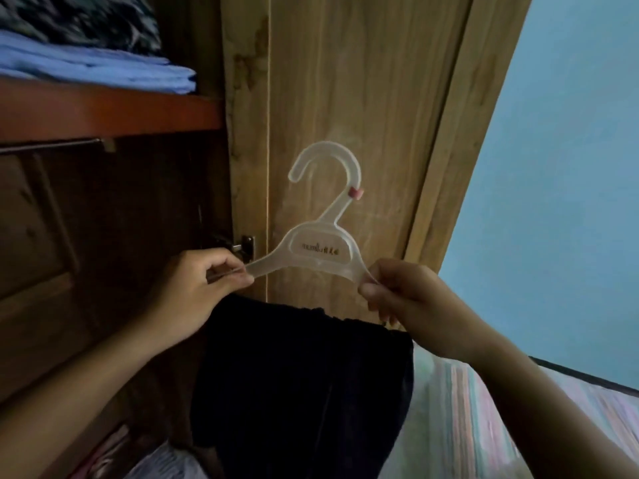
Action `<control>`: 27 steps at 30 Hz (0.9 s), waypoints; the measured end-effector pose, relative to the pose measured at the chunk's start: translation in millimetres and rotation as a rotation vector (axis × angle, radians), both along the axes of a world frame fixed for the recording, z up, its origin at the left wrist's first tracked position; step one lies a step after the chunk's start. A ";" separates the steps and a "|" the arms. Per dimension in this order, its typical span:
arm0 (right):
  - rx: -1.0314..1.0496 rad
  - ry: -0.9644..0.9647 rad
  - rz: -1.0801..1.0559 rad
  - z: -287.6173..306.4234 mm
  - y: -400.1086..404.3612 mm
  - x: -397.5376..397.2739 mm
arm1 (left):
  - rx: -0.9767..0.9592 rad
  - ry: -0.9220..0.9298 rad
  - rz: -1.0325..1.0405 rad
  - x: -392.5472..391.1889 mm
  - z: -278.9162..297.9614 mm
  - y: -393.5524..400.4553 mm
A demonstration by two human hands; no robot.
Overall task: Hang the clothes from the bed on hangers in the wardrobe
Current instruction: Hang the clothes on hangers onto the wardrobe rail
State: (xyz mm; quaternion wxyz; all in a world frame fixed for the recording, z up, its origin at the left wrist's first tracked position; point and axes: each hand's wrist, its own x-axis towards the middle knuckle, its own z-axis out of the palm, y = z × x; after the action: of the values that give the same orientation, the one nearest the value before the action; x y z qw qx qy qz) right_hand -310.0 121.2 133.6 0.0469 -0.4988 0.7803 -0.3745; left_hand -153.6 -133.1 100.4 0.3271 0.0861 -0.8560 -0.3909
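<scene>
Both your hands, left hand (pixel 204 281) and right hand (pixel 401 299), pinch the translucent plastic hanger (pixel 320 250)'s arms; dark garment (pixel 304 382) hangs below. Keep it level, hook onto metal rail (pixel 52 146) up-left of hanger.

Both hands hold a translucent hanger (pixel 320 248) upright — left hand (pixel 204 292) pinching its nine-o'clock arm, right hand (pixel 404 299) its three-o'clock arm — a dark garment (pixel 304 385) hanging at six o'clock, wardrobe door (pixel 345 98) behind.

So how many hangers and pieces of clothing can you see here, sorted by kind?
Clear plastic hanger, held at its ends by the left hand and right hand: 1
Dark garment hanging below the hanger: 1
Folded blue cloth on the wardrobe shelf: 1
Dark patterned cloth on top of it: 1
Total: 4
</scene>
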 end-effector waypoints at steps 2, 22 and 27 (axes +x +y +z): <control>0.008 -0.048 0.058 -2.4 -21.2 1.9 | 0.001 -0.005 0.051 6.3 -5.8 -16.2; 0.040 -0.343 0.270 -54.5 -257.5 6.6 | -0.273 -0.341 0.783 62.9 -4.0 -110.5; -0.011 -0.387 0.206 -75.1 -327.2 22.9 | -0.722 -0.564 0.945 81.7 8.6 -141.0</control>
State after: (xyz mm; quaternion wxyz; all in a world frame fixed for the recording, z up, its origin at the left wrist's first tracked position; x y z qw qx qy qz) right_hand -287.1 -205.9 58.6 0.2311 -0.4949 0.6994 -0.4609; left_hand -71.9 -274.1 108.9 0.2349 0.4369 -0.8563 0.1442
